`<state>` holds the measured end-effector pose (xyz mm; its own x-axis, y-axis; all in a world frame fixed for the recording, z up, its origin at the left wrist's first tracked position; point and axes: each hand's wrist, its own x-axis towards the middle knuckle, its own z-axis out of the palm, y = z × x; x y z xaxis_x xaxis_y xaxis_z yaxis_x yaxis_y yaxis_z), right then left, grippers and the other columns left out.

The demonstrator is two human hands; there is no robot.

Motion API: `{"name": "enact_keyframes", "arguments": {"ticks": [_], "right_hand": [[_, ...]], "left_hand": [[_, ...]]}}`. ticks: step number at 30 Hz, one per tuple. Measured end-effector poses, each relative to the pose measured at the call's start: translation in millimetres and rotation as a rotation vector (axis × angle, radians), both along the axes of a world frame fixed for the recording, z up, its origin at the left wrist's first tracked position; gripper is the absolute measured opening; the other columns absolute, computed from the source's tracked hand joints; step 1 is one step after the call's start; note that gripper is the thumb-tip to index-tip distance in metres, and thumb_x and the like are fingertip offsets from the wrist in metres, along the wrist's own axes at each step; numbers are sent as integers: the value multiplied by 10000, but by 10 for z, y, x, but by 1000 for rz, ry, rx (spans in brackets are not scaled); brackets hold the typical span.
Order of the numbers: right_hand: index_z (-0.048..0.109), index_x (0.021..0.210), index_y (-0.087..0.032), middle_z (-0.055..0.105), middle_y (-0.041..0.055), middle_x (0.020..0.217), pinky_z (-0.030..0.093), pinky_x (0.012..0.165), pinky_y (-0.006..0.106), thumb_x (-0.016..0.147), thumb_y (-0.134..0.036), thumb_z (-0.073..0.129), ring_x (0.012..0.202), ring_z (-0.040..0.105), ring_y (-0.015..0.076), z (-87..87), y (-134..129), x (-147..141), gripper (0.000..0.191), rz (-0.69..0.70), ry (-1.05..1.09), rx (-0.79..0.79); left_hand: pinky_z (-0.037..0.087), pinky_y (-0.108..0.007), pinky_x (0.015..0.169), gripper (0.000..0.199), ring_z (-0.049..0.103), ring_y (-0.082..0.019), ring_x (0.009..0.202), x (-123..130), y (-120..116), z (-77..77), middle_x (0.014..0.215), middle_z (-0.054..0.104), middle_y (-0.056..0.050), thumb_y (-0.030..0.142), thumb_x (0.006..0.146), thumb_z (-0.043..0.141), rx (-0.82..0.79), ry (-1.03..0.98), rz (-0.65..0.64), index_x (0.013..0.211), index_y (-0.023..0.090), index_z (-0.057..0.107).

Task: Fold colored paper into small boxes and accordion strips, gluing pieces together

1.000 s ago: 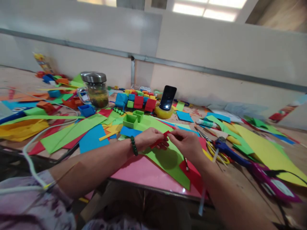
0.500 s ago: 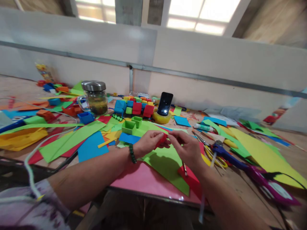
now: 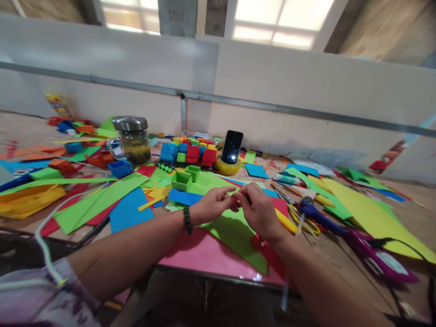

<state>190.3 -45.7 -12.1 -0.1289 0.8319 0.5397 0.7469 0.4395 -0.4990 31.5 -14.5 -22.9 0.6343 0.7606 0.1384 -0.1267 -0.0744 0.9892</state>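
My left hand (image 3: 213,203), with a dark beaded bracelet on its wrist, is closed in a pinch on a small red paper piece (image 3: 235,203). My right hand (image 3: 258,210) meets it from the other side, thumb and fingers pinched on the same piece. Most of the red paper is hidden by my fingers. Both hands are above a large green paper sheet (image 3: 238,240), which lies on a pink surface (image 3: 190,254). Just beyond my left hand are a blue paper strip (image 3: 184,197) and an open green paper box (image 3: 181,180).
A lidded glass jar mug (image 3: 135,147) stands at the back left. Behind my hands, a phone (image 3: 232,146) leans in a yellow tape roll (image 3: 228,168). Yellow-handled scissors (image 3: 308,226) and a purple glue gun (image 3: 378,259) lie at right. Yellow sheets (image 3: 361,213) cover the far right.
My right hand has shifted slightly left, and the hands are closer together. Less of the red paper shows between my fingers. The view has shifted a little.
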Motion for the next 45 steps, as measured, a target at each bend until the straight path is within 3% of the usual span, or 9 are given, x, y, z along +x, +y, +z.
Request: {"name": "enact_keyframes", "arguments": {"ticks": [2, 6, 11, 15, 21, 24, 33, 39, 45], "right_hand": [[536, 735, -203, 574, 46, 758, 391, 654, 288, 904, -361, 472, 711, 526, 169, -13, 8, 14, 240, -17, -82, 37], [520, 716, -212, 546, 9, 679, 366, 592, 266, 896, -362, 469, 635, 498, 148, -6, 59, 62, 239, 4, -53, -63], [505, 612, -207, 478, -25, 565, 336, 526, 251, 847, -463, 485, 552, 428, 121, 16, 117, 63, 348, 121, 153, -284], [525, 581, -196, 424, -45, 512, 283, 468, 238, 775, -573, 549, 499, 363, 98, 30, 155, 78, 425, 121, 295, -342], [506, 582, -192, 432, -53, 490, 290, 455, 229, 731, -617, 601, 453, 380, 80, 80, 161, 128, 460, 82, 502, -391], [606, 685, -176, 497, -48, 536, 337, 489, 226, 711, -533, 675, 489, 430, 81, 115, 134, 139, 364, 185, 510, -454], [718, 866, -186, 658, -3, 674, 451, 514, 234, 660, -456, 746, 545, 537, 93, 152, 75, 109, 341, 293, 509, -612], [655, 673, -168, 592, -14, 595, 423, 461, 216, 727, -527, 669, 475, 510, 77, 122, 74, 62, 364, 227, 515, -488], [633, 680, -165, 605, -16, 608, 443, 459, 208, 702, -533, 697, 475, 528, 74, 73, 100, 16, 374, 243, 681, -503]], "left_hand": [[460, -242, 669, 514, 658, -167, 759, 7, 11, -7, 789, 669, -76, 480, 796, 634, -46, 12, -41, 1114, 77, 605], [459, -244, 680, 643, 682, -184, 782, -9, 20, 3, 788, 695, -61, 485, 730, 714, -169, -71, -89, 1238, 139, 527], [472, -292, 739, 503, 689, -191, 742, -107, 95, 28, 799, 716, -120, 571, 821, 559, -484, -34, -260, 965, 96, 638], [477, -280, 724, 454, 695, -189, 757, -149, 134, 47, 799, 722, -125, 539, 864, 503, -602, 15, -305, 922, 107, 628], [497, -243, 653, 328, 680, -144, 661, -143, 127, 94, 773, 715, -70, 333, 691, 759, -389, -31, -24, 905, 134, 609], [476, -213, 554, 242, 624, -105, 519, -155, 140, 126, 627, 671, -35, 280, 697, 743, -268, 76, 60, 804, 115, 602], [456, -192, 562, 399, 603, -95, 551, -118, 122, 161, 586, 609, 41, 190, 708, 717, 41, 10, 333, 1073, 113, 574], [467, -240, 693, 385, 632, -119, 714, -97, 121, 108, 768, 673, -29, 488, 788, 632, -222, -190, 191, 948, 138, 635], [410, -220, 708, 332, 580, -107, 787, -97, 85, 37, 869, 677, -34, 356, 706, 751, -143, -145, 19, 976, 166, 718]]}}
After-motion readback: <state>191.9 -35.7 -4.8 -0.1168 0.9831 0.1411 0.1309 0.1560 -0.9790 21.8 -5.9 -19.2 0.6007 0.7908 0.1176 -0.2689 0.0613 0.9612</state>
